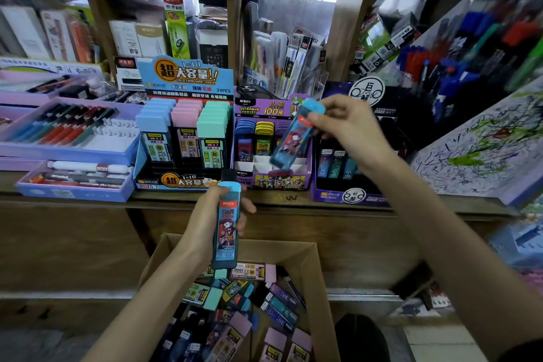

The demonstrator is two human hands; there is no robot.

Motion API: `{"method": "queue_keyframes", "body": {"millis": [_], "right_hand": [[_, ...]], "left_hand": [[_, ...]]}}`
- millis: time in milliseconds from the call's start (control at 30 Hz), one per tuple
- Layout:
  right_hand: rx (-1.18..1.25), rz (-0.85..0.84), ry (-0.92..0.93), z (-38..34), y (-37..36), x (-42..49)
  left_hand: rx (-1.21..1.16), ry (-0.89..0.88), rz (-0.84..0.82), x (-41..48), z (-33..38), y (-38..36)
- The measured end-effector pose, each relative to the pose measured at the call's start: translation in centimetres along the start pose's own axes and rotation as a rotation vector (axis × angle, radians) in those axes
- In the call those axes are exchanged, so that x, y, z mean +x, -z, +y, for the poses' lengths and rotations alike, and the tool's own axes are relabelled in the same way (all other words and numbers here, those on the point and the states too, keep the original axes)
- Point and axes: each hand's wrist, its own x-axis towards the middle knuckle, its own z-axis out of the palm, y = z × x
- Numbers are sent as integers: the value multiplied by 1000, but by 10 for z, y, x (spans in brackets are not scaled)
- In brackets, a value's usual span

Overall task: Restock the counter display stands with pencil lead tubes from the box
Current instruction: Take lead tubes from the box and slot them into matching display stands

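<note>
My right hand (345, 126) pinches a blue lead tube (293, 138) by its upper end, tilted, its lower end over the white slots of the purple display stand (305, 178). My left hand (217, 217) grips a second blue lead tube (225, 229) upright above the cardboard box (320, 273), just in front of the counter edge. Many loose tubes in blue, pink, teal and purple lie in the box. To the left, the blue display stand (141, 161) holds rows of blue, pink and green capped tubes.
A dark purple stand (349, 195) with several small tubes sits right of the purple one. Pen trays (70, 150) fill the counter's left side. A scribbled test sheet (482, 150) leans at the right. Shelves of stationery rise behind. The wooden counter front (73, 238) faces me.
</note>
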Motion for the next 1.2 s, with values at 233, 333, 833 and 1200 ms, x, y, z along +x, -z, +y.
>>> {"method": "queue_keyframes", "body": {"millis": [233,333,833,1200], "right_hand": [[-375,98,147,17,8,23],[-493,107,204,31,3,29],[-1088,36,494,56,-15,39],[-352,-208,212,23,-28,-13]], "left_hand": [[-1,-97,55,4,-5,1],[68,-159,34,3,-9,3],[109,-162,14,6,-13,7],[118,-152,-36,11,-9,-6]]}}
